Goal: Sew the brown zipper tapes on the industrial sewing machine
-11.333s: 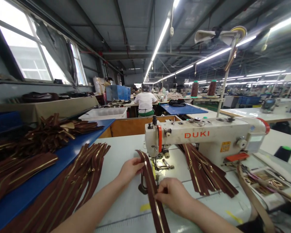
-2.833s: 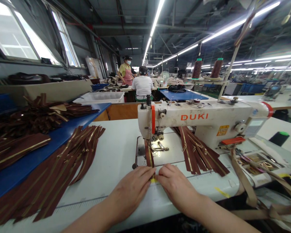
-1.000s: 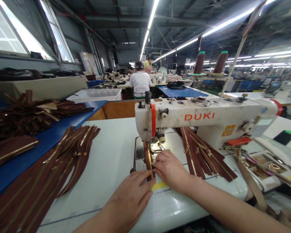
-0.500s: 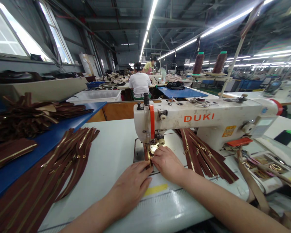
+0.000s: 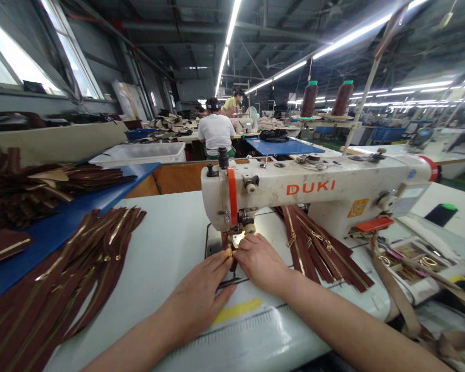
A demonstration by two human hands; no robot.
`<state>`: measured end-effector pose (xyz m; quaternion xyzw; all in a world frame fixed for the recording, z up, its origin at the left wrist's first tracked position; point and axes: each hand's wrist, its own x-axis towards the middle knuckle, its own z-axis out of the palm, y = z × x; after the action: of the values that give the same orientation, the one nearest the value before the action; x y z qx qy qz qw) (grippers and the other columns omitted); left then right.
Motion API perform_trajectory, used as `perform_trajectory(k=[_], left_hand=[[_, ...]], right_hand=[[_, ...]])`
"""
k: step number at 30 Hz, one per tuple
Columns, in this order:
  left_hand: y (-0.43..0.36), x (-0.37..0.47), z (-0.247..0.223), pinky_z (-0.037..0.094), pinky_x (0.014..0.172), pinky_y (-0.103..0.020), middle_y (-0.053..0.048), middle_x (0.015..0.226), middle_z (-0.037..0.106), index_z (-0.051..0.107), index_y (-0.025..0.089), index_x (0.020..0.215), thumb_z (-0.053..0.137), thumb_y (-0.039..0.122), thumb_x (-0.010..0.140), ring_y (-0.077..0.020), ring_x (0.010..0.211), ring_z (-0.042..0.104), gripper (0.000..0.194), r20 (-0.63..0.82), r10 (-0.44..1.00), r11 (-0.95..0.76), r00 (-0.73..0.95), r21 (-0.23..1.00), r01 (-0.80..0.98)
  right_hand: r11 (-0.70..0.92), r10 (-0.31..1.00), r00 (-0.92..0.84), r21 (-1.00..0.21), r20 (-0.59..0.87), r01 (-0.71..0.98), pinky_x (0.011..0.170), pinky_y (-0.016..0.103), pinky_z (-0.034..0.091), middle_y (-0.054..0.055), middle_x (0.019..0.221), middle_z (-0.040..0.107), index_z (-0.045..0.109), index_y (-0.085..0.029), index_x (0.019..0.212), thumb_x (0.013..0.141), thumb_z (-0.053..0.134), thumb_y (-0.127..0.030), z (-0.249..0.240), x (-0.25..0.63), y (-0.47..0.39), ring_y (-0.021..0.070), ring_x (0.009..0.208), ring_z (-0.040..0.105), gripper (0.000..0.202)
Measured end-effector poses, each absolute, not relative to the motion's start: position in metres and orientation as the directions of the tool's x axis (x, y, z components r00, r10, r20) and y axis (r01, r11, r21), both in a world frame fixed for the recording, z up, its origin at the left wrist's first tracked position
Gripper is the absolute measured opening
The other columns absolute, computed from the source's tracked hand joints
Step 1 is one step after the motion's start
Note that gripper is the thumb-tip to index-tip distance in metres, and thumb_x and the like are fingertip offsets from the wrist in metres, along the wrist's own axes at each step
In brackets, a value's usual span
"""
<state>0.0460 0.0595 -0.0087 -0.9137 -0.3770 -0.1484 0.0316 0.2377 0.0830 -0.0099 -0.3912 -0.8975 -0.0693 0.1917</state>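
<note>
From the head view, the left hand (image 5: 196, 292) lies half open, thumb apart, fingertips on a brown zipper strip (image 5: 233, 264) under the sewing machine (image 5: 271, 181); the right hand (image 5: 262, 264) curls in beside it, its grip hard to tell. Together they seem to keep the strip straight. Loose zippers (image 5: 89, 268) fan out leftward, probably for easy reach.

"DUKI" in orange on sewing mach. (image 5: 271, 181) arm.

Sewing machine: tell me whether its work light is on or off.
On: the metal plate beside the right hand glows brightly under the machine's head.
</note>
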Motion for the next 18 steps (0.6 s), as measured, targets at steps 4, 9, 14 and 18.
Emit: perform_trajectory(k=[4,9,14,18], left_hand=[[0.067,0.043,-0.011,0.046,0.099,-0.042,-0.013,0.129,0.058,0.053,0.014,0.126,0.051,0.036,0.088,-0.0250,0.118,0.055,0.044,0.295,0.685,-0.707,0.667,0.044,0.706],[0.077,0.043,-0.012,0.046,0.099,-0.043,-0.013,0.128,0.059,0.054,0.013,0.124,0.051,0.034,0.088,-0.0251,0.118,0.054,0.042,0.303,0.691,-0.702,0.656,0.069,0.709],[0.084,0.040,-0.016,0.047,0.097,-0.046,-0.014,0.125,0.061,0.056,0.012,0.122,0.050,0.035,0.090,-0.0263,0.116,0.056,0.040,0.342,0.679,-0.712,0.650,0.088,0.697],[0.085,0.038,-0.018,0.047,0.098,-0.044,-0.011,0.125,0.061,0.056,0.016,0.121,0.051,0.034,0.089,-0.0255,0.116,0.056,0.037,0.382,0.668,-0.720,0.639,0.114,0.685]], right_hand=[[0.671,0.689,-0.618,-0.010,0.379,0.741,0.077,0.033,0.035,0.006,0.085,0.061,0.064,-0.015,0.084,0.088,0.054,-0.017,-0.010,0.237,0.084,0.0214,0.087,0.047,0.011],[0.649,0.708,-0.591,-0.026,0.388,0.761,0.076,0.032,0.035,0.005,0.084,0.060,0.065,-0.016,0.086,0.088,0.054,-0.018,-0.012,0.236,0.083,0.0211,0.086,0.047,0.011],[0.638,0.710,-0.564,-0.047,0.422,0.769,0.075,0.032,0.035,0.004,0.081,0.060,0.064,-0.018,0.082,0.089,0.053,-0.018,-0.012,0.237,0.082,0.0204,0.085,0.047,0.013],[0.627,0.720,-0.548,-0.060,0.426,0.777,0.075,0.032,0.035,0.004,0.080,0.060,0.064,-0.017,0.081,0.088,0.054,-0.017,-0.012,0.239,0.081,0.0201,0.084,0.047,0.013]])
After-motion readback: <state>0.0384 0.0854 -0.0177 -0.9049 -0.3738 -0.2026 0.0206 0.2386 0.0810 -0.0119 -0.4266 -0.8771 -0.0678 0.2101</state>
